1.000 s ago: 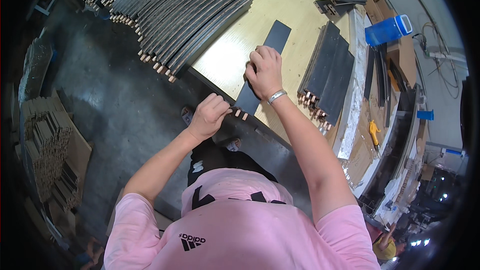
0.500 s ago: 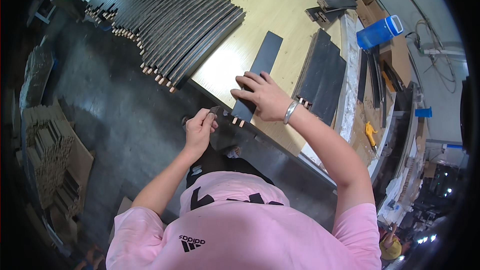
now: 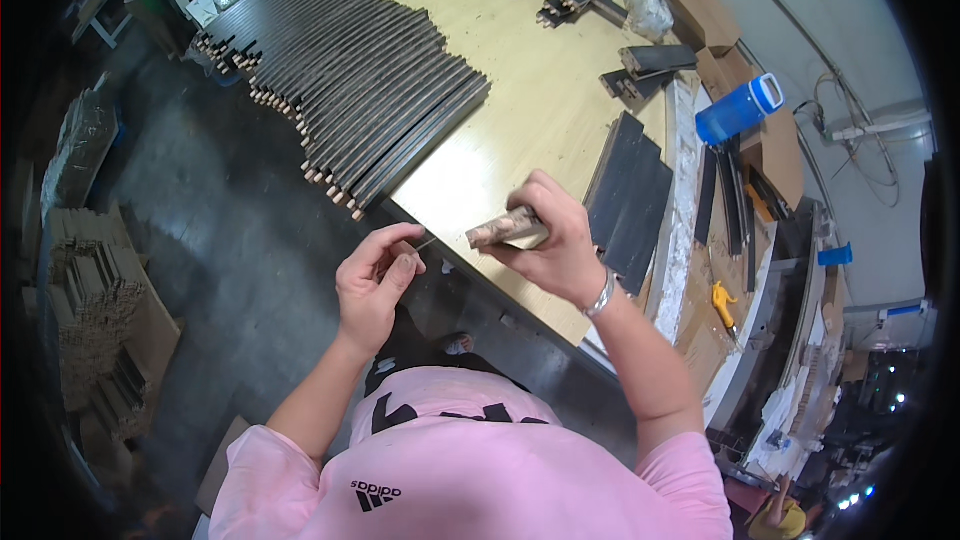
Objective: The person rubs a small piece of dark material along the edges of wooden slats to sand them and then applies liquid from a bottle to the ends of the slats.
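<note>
A pale table (image 3: 560,90) runs diagonally across the workshop, above a dark grey floor (image 3: 230,210). A long row of dark slats (image 3: 350,70), wooden pegs showing at the near ends, covers its left side; a smaller dark stack (image 3: 630,205) lies toward the right. Beyond that stack, a blue bottle (image 3: 735,112) is noted, tilted, and a yellow air gun (image 3: 724,305) lower down. Flat cardboard (image 3: 90,310) is piled on the far left.

The person stands at the near edge in a pink shirt (image 3: 470,450). The right hand (image 3: 560,240), a silver bracelet (image 3: 602,295) at its wrist, is closed around a board (image 3: 505,228), thumb below and fingers above, its rough, light end pointing left toward the other hand. The board is in front of the table's near corner, between the row and the stack. The left hand (image 3: 372,285), just beside the table edge, pinches a thin piece (image 3: 428,242); its kind I cannot tell. The two hands are apart.
</note>
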{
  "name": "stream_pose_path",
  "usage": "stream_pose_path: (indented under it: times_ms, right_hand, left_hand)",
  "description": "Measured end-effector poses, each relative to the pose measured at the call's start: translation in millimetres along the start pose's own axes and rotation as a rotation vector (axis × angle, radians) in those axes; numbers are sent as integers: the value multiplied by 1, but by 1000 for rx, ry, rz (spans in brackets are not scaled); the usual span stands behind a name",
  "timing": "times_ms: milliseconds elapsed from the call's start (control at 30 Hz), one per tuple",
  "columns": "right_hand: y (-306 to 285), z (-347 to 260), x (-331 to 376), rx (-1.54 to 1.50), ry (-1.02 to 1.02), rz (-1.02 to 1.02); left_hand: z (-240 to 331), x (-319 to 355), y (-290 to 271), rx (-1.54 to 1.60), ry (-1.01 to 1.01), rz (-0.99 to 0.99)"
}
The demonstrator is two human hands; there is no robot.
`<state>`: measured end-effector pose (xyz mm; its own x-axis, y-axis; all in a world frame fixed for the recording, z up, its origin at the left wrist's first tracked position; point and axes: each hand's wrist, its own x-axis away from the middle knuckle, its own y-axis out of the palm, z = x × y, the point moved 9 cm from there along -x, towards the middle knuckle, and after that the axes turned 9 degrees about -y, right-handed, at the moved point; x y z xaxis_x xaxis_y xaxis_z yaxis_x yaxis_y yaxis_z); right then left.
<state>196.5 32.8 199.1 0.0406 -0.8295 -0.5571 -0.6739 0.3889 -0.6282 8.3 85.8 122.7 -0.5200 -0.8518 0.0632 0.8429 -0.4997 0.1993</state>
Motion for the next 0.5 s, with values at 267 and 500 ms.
stream_pose_path:
  times_ms: [267, 500]
  right_hand:
    - [-33, -22, 30, -308, 239, 301]
    - [-44, -36, 44, -261, 157, 386]
  left_hand:
    - [79, 14, 52, -139, 368, -148]
    - [94, 21, 93, -192, 456, -220]
